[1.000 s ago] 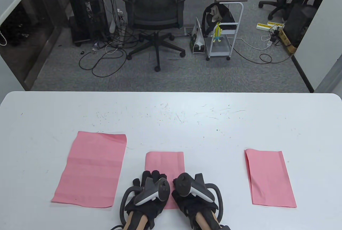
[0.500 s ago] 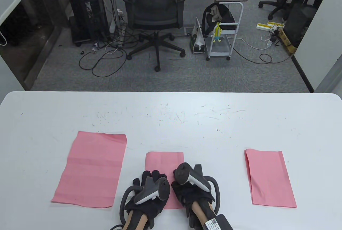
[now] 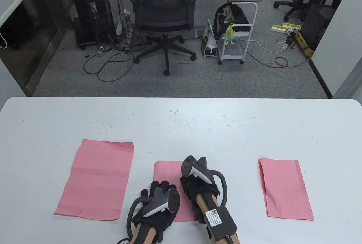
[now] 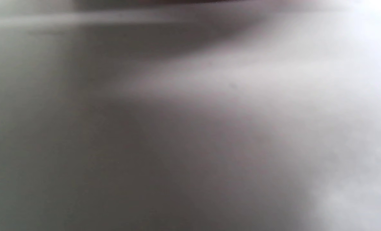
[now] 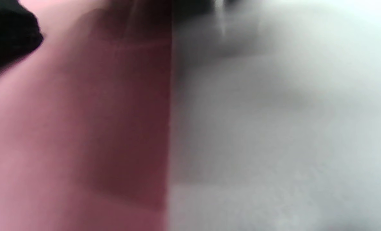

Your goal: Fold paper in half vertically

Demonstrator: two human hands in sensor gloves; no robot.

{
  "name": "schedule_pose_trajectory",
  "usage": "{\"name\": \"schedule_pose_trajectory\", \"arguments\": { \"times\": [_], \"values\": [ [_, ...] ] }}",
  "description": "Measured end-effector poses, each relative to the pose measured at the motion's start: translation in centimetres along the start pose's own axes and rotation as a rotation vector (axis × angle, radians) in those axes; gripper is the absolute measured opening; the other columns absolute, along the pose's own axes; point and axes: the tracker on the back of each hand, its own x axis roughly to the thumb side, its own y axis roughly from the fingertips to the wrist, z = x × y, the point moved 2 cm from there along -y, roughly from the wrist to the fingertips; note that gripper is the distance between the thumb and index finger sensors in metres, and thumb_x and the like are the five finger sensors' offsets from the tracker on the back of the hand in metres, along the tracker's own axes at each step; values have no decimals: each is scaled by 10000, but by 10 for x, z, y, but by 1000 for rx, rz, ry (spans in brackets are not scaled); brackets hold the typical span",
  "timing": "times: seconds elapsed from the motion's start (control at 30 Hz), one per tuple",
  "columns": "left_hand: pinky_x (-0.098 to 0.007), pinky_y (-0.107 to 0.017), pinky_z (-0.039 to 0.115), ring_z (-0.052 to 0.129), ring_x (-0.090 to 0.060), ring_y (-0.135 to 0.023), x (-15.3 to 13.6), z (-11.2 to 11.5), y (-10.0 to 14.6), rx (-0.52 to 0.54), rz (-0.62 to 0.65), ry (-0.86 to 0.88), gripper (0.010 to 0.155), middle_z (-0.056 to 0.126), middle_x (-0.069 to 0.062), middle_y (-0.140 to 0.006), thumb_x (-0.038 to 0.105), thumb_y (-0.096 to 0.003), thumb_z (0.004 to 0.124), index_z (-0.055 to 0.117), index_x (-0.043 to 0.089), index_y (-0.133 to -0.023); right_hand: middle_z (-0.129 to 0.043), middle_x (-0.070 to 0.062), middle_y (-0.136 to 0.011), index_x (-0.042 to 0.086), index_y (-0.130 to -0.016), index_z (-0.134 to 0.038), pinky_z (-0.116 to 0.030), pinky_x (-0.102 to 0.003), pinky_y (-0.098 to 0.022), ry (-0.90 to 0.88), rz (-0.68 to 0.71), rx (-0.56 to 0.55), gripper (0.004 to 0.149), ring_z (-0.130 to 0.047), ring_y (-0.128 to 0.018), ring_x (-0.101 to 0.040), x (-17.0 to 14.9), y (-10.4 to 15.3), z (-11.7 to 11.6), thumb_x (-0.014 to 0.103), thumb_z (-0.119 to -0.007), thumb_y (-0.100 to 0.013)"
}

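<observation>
A folded pink paper (image 3: 167, 171) lies flat near the front middle of the white table (image 3: 181, 125). My left hand (image 3: 159, 190) rests flat on its near left part, fingers spread. My right hand (image 3: 198, 183) rests on the paper's right edge, farther along than the left hand; the tracker hides its fingers. In the right wrist view the pink paper (image 5: 81, 128) lies flat and its straight right edge meets the table (image 5: 273, 128), with a bit of black glove (image 5: 7, 35) at the top left. The left wrist view shows only blurred grey surface.
A larger unfolded pink sheet (image 3: 96, 180) lies to the left. Another folded pink paper (image 3: 285, 188) lies to the right. An office chair (image 3: 164, 14) and a white cart (image 3: 237, 34) stand on the floor beyond the table's far edge.
My right hand has slid away from me along the right edge of the middle paper. My left hand and the papers have not moved.
</observation>
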Motion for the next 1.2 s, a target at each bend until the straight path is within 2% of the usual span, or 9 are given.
{"name": "schedule_pose_trajectory", "arguments": {
  "times": [0.37, 0.47, 0.53, 0.63, 0.77, 0.9, 1.1, 1.13, 1.2],
  "values": [
    [-727, -806, 192, 16, -451, -1142, 0, 0, 0, 0, 0, 1, 749, -33, -84, -1235, 554, -591, 382, 17, 254, -1171, -360, 75, -1152, 371, -1038, -422, -440, -504, -778, 19, 7, -17, 598, -390, -1080, -207, 0, 0, -3, 511, -609, -487],
    [-727, -805, 191, 16, -452, -1142, 0, 0, 0, 1, 1, 1, 748, -32, -85, -1235, 554, -591, 381, 17, 252, -1171, -274, 64, -1155, 368, -1045, -332, -378, -512, -783, 2, 63, 48, 647, -305, -1084, -215, -4, 0, -6, 524, -605, -480],
    [-727, -805, 190, 15, -452, -1141, 0, 0, 0, 1, 1, 2, 749, -34, -86, -1234, 554, -591, 381, 13, 255, -1170, -280, 37, -1155, 356, -1046, -311, -386, -520, -778, -52, 107, 33, 660, -319, -1081, -241, -8, 5, -3, 522, -605, -479],
    [-727, -805, 190, 14, -453, -1141, 0, 0, 0, -1, 1, 2, 748, -34, -87, -1234, 554, -591, 381, 16, 252, -1170, -357, -12, -1145, 313, -1047, -382, -445, -528, -754, -122, 182, -40, 644, -396, -1060, -287, -15, 21, 4, 501, -617, -477],
    [-727, -805, 190, 13, -453, -1141, 0, 0, 0, -2, 1, 2, 750, -33, -87, -1234, 554, -591, 381, 15, 250, -1171, -490, -27, -1128, 298, -1037, -480, -520, -525, -738, -22, 224, -77, 613, -536, -1038, -303, -16, 48, 7, 500, -620, -475],
    [-728, -805, 192, 14, -455, -1141, 0, 0, 0, -2, -1, 1, 748, -33, -89, -1235, 554, -592, 383, 16, 253, -1171, -543, -31, -1112, 291, -1029, -509, -563, -519, -725, 47, 257, -112, 606, -627, -1007, -303, -12, 67, 0, 497, -625, -472],
    [-727, -804, 190, 14, -454, -1141, 0, 0, 0, 2, 0, 3, 749, -34, -87, -1235, 554, -591, 381, 15, 252, -1171, -608, -29, -1089, 281, -1007, -583, -576, -522, -720, 110, 252, -71, 576, -659, -993, -304, -10, 63, -22, 490, -631, -472],
    [-727, -804, 190, 15, -454, -1140, 0, 0, 0, 2, 0, 3, 749, -32, -88, -1235, 553, -591, 382, 16, 252, -1171, -587, -7, -1083, 289, -998, -593, -564, -514, -724, 137, 241, -64, 564, -606, -995, -285, -10, 61, -27, 488, -634, -472],
    [-727, -804, 190, 13, -454, -1140, 0, 0, 0, 0, 1, 4, 748, -34, -86, -1234, 554, -591, 382, 16, 254, -1170, -598, 10, -1072, 301, -989, -604, -567, -509, -728, 163, 230, -110, 550, -623, -986, -268, -9, 61, -28, 485, -636, -471]
  ]
}}
